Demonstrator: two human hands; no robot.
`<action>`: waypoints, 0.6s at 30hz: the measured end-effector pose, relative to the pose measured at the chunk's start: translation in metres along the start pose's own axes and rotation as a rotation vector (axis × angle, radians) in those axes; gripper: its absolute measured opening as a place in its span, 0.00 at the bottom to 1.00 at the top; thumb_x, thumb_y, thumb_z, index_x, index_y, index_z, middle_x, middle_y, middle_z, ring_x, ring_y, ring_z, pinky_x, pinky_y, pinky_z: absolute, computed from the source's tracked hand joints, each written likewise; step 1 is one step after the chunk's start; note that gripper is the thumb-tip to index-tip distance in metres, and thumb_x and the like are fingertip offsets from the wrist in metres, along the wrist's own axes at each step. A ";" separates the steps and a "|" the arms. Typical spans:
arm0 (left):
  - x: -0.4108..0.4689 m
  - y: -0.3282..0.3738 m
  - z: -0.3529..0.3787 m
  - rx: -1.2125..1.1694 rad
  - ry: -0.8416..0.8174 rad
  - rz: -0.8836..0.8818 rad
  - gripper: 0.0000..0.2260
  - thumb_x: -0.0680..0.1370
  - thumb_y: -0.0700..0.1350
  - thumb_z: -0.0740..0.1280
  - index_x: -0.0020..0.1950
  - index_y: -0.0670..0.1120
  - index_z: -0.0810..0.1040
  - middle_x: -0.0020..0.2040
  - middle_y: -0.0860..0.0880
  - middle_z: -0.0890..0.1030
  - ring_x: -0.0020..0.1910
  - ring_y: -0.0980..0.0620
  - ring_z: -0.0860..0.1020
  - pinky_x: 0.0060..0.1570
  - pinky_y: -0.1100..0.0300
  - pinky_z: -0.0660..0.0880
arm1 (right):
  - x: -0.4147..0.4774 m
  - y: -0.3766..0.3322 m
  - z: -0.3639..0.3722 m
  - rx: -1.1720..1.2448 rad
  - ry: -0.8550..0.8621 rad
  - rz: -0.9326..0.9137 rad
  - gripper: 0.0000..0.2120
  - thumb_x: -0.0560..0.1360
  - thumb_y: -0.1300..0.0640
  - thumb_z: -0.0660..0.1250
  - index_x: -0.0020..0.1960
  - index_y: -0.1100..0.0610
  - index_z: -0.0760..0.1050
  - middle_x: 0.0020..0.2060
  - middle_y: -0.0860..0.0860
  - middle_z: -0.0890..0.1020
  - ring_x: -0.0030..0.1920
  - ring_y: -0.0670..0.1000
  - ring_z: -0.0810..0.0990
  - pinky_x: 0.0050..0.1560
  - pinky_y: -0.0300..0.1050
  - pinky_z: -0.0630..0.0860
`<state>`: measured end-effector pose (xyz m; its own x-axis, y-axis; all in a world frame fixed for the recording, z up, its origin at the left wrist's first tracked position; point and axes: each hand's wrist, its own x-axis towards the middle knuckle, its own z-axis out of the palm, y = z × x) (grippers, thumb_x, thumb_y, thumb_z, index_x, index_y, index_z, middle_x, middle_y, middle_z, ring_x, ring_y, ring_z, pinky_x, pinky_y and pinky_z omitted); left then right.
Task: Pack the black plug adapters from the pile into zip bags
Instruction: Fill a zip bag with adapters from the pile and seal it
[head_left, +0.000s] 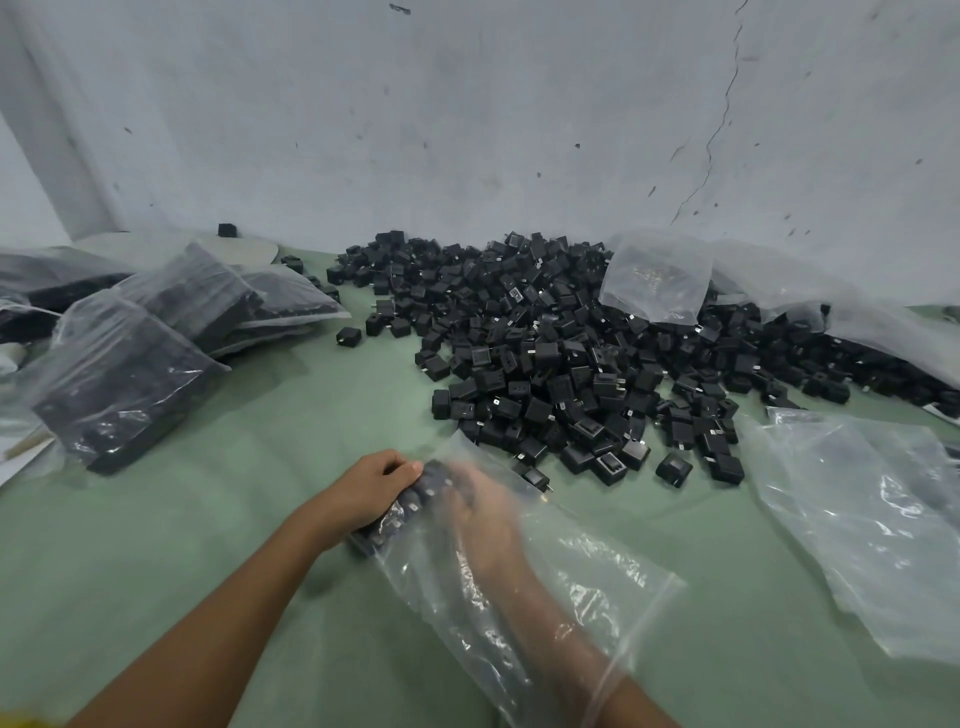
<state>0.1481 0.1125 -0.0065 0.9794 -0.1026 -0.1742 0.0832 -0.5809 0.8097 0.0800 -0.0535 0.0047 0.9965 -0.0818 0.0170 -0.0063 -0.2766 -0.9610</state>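
Observation:
A big pile of black plug adapters (571, 353) covers the green table toward the back wall. My right hand (485, 519) is inside a clear zip bag (582, 587), blurred behind the plastic; whether it holds anything I cannot tell. A row of black adapters (410, 501) lies at the bag's left edge. My left hand (371, 491) grips that row from the outside, fingers curled over it.
Several filled zip bags (135, 358) are stacked at the left. Empty clear bags lie at the right (883, 525) and on the pile's far right (660, 280). Loose adapters (348, 336) sit between the pile and the filled bags. A grey wall stands close behind.

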 end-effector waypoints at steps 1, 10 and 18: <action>0.000 0.000 0.000 -0.002 -0.002 -0.002 0.11 0.82 0.53 0.65 0.47 0.48 0.81 0.42 0.50 0.83 0.30 0.65 0.77 0.29 0.73 0.70 | 0.003 -0.001 -0.001 0.014 -0.002 0.023 0.12 0.82 0.65 0.61 0.61 0.62 0.79 0.54 0.58 0.83 0.54 0.56 0.82 0.52 0.35 0.77; 0.000 0.014 0.003 -0.044 0.087 -0.070 0.15 0.82 0.57 0.63 0.44 0.48 0.80 0.39 0.50 0.81 0.39 0.51 0.77 0.41 0.57 0.72 | 0.019 0.003 0.007 -0.080 0.008 0.206 0.10 0.80 0.52 0.65 0.56 0.53 0.83 0.48 0.50 0.84 0.49 0.50 0.81 0.53 0.43 0.77; -0.006 0.017 0.015 0.161 0.162 -0.042 0.23 0.77 0.69 0.60 0.43 0.51 0.80 0.37 0.53 0.84 0.39 0.53 0.82 0.46 0.54 0.78 | 0.030 0.012 0.010 -0.355 0.022 0.168 0.15 0.79 0.58 0.64 0.33 0.50 0.76 0.29 0.43 0.74 0.35 0.48 0.73 0.34 0.36 0.67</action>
<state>0.1407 0.0911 0.0005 0.9935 0.0478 -0.1030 0.1066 -0.7049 0.7013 0.1111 -0.0492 -0.0089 0.9772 -0.1734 -0.1224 -0.2011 -0.5716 -0.7955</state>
